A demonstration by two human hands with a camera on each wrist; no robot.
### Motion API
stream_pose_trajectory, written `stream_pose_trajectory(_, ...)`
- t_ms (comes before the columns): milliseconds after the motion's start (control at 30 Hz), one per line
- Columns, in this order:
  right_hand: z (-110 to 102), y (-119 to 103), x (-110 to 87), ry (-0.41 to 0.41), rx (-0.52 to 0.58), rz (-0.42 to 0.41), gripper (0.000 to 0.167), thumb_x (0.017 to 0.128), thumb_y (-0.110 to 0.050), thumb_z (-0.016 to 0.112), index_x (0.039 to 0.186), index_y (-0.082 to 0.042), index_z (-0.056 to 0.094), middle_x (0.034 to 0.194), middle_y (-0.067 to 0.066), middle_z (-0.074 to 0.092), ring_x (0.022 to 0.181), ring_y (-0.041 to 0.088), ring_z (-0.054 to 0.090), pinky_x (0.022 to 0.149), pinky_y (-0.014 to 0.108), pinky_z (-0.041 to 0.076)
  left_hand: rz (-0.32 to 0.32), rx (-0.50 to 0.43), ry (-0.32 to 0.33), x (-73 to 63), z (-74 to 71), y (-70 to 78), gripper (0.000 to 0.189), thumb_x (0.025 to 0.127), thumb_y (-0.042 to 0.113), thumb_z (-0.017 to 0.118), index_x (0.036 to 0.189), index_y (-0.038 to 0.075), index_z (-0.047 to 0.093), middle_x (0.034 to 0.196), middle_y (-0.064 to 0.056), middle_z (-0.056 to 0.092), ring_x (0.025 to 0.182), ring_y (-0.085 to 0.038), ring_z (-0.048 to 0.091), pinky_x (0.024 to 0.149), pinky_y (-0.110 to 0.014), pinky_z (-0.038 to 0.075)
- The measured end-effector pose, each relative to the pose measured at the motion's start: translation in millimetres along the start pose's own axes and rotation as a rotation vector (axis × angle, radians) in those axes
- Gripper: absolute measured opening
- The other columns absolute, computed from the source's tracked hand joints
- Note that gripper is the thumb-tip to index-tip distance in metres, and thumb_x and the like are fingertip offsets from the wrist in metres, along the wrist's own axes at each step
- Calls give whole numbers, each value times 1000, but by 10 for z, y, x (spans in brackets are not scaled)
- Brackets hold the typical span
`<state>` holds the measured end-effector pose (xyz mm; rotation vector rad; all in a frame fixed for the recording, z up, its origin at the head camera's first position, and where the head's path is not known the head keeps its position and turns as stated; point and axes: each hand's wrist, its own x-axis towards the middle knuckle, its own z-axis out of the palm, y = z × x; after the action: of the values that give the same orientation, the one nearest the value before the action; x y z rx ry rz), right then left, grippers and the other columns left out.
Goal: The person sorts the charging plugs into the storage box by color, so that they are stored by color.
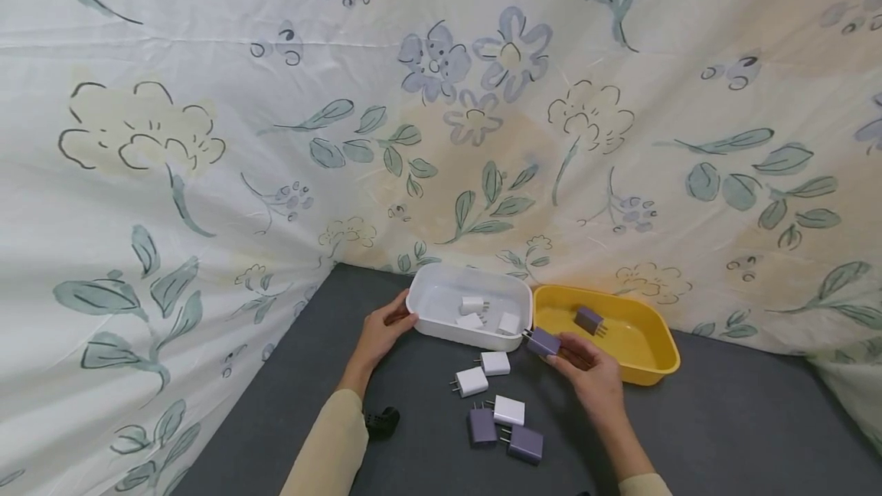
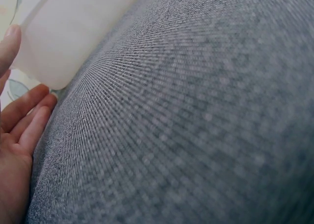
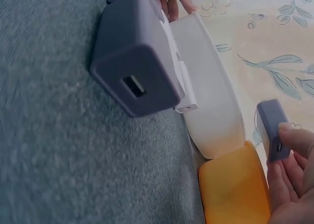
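In the head view my right hand [image 1: 594, 380] pinches a purple wall charger [image 1: 543, 341] between thumb and fingers. It is held where the two bins meet, its metal prongs pointing left. The right wrist view shows the same charger [image 3: 273, 128] raised beside the bin walls, a USB port in its end. My left hand [image 1: 379, 334] touches the left end of the white bin [image 1: 434, 334], fingers fairly straight. Several white chargers [image 1: 472, 305] lie inside that bin. One purple charger [image 1: 589, 319] lies in the yellow bin [image 1: 651, 373], to the right.
On the dark table before the white bin lie three white chargers [image 1: 472, 382] and two purple chargers [image 1: 525, 444]. A black strap-like item [image 1: 382, 423] is beside the left sleeve [image 1: 329, 442]. A flowered cloth [image 1: 482, 174] hangs right behind the bins.
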<state>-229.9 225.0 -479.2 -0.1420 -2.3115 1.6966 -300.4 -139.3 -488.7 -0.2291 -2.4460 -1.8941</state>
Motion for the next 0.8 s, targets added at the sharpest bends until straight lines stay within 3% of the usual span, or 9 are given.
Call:
stream_pose_trajectory(133, -30, 6, 14, 33, -4, -19, 47, 77, -14, 83, 120, -2, 66, 121, 18, 67, 90, -7, 65, 78, 7, 51, 0, -4, 9, -1, -2, -12, 63, 91, 26, 70, 147, 16, 44, 134, -17, 60, 123, -28, 60, 101, -43, 50)
stream_pose_trajectory(300, -82, 27, 44, 75, -70, -25, 44, 78, -17, 82, 119, -7, 68, 120, 14, 69, 89, -9, 64, 77, 5, 50, 2, -4, 7, 0, 0, -19, 63, 91, 26, 70, 147, 16, 44, 134, -17, 61, 122, -28, 60, 100, -43, 51)
stream_pose_trajectory(467, -133, 46, 78, 125, -83, -39, 42, 79, -14, 82, 118, -8, 69, 119, 13, 70, 96, 0, 68, 80, 7, 51, 8, 1, -3, 11, 10, -4, 63, 92, 25, 69, 148, 15, 43, 134, -18, 61, 123, -29, 60, 100, -43, 51)
stream_pose_trajectory(567, -163, 56, 93, 142, -101, -39, 43, 79, -16, 82, 119, -7, 68, 119, 12, 69, 100, 5, 69, 81, 7, 50, 13, 7, 29, 90, 47, -155, 62, 91, 27, 70, 147, 18, 45, 132, -14, 63, 121, -27, 61, 100, -43, 51)
stream_pose_trajectory(700, -185, 63, 104, 162, -110, -21, 45, 80, -18, 81, 121, -8, 67, 121, 11, 69, 101, 1, 67, 80, 5, 49, 20, 18, 82, 183, 95, -364, 61, 89, 31, 72, 144, 28, 48, 128, -8, 66, 118, -22, 63, 97, -40, 53)
stream_pose_trajectory(800, -177, 65, 113, 183, -104, -32, 44, 79, -15, 82, 120, -7, 68, 120, 13, 69, 99, -1, 67, 78, 4, 49, 25, 16, 92, 174, 98, -367, 60, 88, 32, 73, 144, 29, 49, 128, -7, 67, 117, -20, 64, 96, -38, 54)
